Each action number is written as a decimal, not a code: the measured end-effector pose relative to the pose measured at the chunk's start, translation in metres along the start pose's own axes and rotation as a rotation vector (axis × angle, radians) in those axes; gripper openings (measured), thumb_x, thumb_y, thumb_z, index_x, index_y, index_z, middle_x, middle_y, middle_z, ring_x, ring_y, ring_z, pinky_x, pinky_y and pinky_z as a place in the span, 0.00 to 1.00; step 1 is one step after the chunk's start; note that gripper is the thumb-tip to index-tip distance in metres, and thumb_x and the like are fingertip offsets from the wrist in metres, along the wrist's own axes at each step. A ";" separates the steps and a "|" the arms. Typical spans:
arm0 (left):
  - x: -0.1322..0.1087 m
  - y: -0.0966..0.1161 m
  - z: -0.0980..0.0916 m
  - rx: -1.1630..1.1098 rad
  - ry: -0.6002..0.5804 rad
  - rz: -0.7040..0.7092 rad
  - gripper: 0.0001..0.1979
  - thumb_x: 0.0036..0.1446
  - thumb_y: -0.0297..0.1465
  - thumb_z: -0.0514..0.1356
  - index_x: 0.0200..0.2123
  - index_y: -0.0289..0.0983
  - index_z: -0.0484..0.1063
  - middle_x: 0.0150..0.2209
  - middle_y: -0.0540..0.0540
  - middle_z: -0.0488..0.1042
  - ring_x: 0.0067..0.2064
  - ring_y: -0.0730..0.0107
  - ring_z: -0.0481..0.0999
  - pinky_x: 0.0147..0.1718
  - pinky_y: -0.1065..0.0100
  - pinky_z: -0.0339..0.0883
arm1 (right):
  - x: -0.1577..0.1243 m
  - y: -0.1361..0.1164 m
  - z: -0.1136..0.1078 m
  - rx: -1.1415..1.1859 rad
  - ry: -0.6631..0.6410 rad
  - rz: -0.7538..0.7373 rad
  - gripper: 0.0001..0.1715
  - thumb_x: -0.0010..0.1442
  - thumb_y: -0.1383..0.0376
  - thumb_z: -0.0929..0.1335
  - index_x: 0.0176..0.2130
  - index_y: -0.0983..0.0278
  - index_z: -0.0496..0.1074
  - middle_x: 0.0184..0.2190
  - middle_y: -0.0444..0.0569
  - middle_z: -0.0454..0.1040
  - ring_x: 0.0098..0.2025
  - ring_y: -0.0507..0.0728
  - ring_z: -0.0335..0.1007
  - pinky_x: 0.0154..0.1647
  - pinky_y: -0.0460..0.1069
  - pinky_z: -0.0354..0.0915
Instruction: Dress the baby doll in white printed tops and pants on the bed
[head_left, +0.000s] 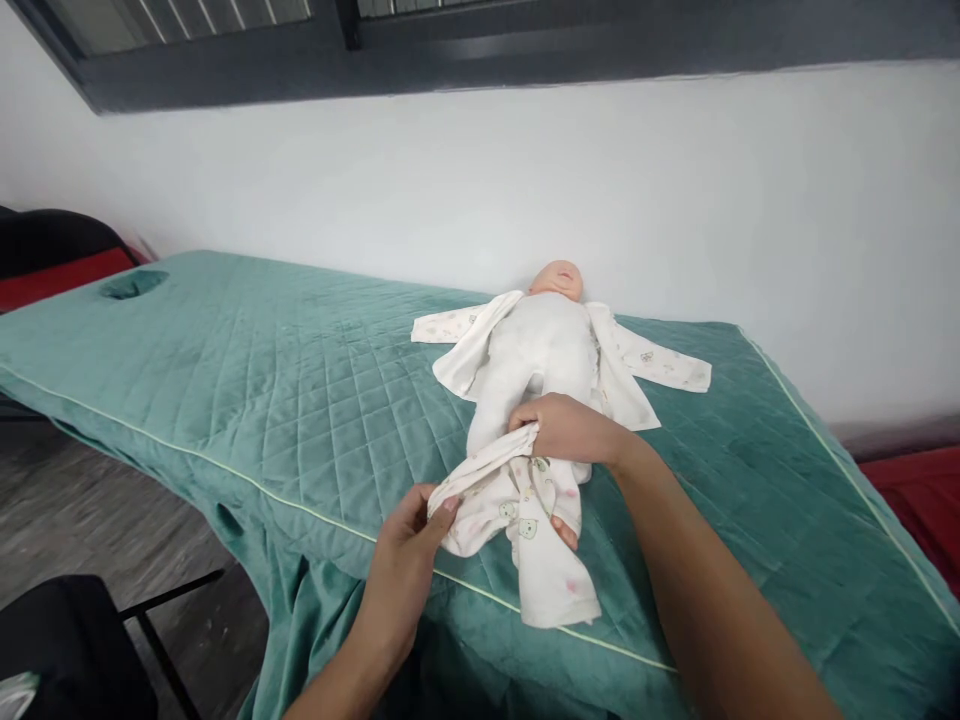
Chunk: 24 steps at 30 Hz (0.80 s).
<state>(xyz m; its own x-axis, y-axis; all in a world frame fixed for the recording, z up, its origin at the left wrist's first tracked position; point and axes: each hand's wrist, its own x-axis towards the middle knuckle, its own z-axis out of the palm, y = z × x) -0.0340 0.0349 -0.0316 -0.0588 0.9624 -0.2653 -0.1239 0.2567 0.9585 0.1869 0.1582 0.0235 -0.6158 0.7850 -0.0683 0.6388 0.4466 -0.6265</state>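
The left hand [405,545] pinches the near left end of a waistband [484,468] between thumb and fingers; the right hand [562,428] has fingers curled around its far right end. The pants [491,515], seemingly light, soft and floppy, best held by this band, lie over the doll's [544,335] lower legs, near the green bed's [337,400] near edge.

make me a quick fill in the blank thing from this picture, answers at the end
The doll lies on its ____ on the green cover.
Its printed jacket lies ____ at the front.
The left hand and right hand both hold the ____.

Missing words: back; open; trousers
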 end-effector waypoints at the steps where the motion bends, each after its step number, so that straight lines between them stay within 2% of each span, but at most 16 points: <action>1: 0.007 0.002 -0.002 0.061 -0.018 0.031 0.18 0.55 0.46 0.64 0.31 0.35 0.72 0.27 0.52 0.67 0.30 0.75 0.62 0.29 0.74 0.56 | 0.000 -0.002 0.000 -0.023 -0.001 0.010 0.02 0.53 0.68 0.69 0.29 0.62 0.74 0.32 0.45 0.79 0.35 0.56 0.73 0.34 0.47 0.60; 5: 0.031 0.007 -0.006 0.227 -0.087 0.107 0.19 0.57 0.47 0.61 0.30 0.36 0.70 0.26 0.53 0.64 0.30 0.73 0.61 0.29 0.73 0.55 | 0.000 -0.005 0.000 -0.076 0.010 0.042 0.04 0.57 0.63 0.68 0.32 0.61 0.72 0.34 0.45 0.78 0.35 0.56 0.72 0.33 0.47 0.58; 10: 0.053 0.006 -0.002 0.218 -0.194 0.219 0.18 0.61 0.47 0.57 0.34 0.37 0.68 0.29 0.52 0.65 0.32 0.72 0.62 0.30 0.71 0.57 | -0.002 -0.001 -0.001 0.029 0.039 0.014 0.16 0.59 0.51 0.69 0.35 0.61 0.70 0.37 0.46 0.77 0.39 0.58 0.72 0.37 0.49 0.61; 15: 0.082 0.012 -0.003 0.240 -0.256 0.359 0.17 0.61 0.46 0.58 0.35 0.36 0.69 0.31 0.50 0.68 0.33 0.70 0.66 0.33 0.69 0.61 | -0.005 0.002 -0.004 0.194 0.050 0.022 0.19 0.60 0.49 0.69 0.38 0.62 0.72 0.38 0.46 0.76 0.42 0.59 0.71 0.41 0.50 0.64; 18: 0.101 0.020 -0.005 0.279 -0.243 0.431 0.17 0.60 0.45 0.60 0.34 0.36 0.70 0.30 0.50 0.69 0.33 0.70 0.67 0.32 0.70 0.62 | -0.006 0.002 -0.006 0.283 0.038 0.031 0.22 0.58 0.48 0.70 0.43 0.62 0.74 0.42 0.46 0.78 0.45 0.60 0.72 0.45 0.52 0.66; 21: 0.110 0.025 -0.005 0.239 -0.211 0.429 0.18 0.58 0.46 0.61 0.35 0.36 0.71 0.30 0.51 0.69 0.32 0.71 0.67 0.31 0.71 0.62 | -0.007 0.001 -0.007 0.372 0.014 0.022 0.27 0.58 0.49 0.71 0.50 0.62 0.74 0.48 0.48 0.77 0.50 0.62 0.72 0.50 0.54 0.66; 24: 0.103 0.023 -0.001 0.169 -0.240 0.344 0.18 0.59 0.46 0.60 0.37 0.36 0.71 0.31 0.50 0.70 0.32 0.71 0.67 0.33 0.70 0.63 | -0.009 0.001 -0.007 0.435 -0.019 0.022 0.30 0.56 0.50 0.72 0.54 0.61 0.73 0.50 0.48 0.78 0.52 0.62 0.72 0.52 0.55 0.67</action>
<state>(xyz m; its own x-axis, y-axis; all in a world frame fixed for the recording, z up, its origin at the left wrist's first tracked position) -0.0442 0.1396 -0.0366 0.1652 0.9826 0.0845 0.0277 -0.0902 0.9955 0.1963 0.1548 0.0294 -0.6156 0.7821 -0.0971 0.4001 0.2040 -0.8935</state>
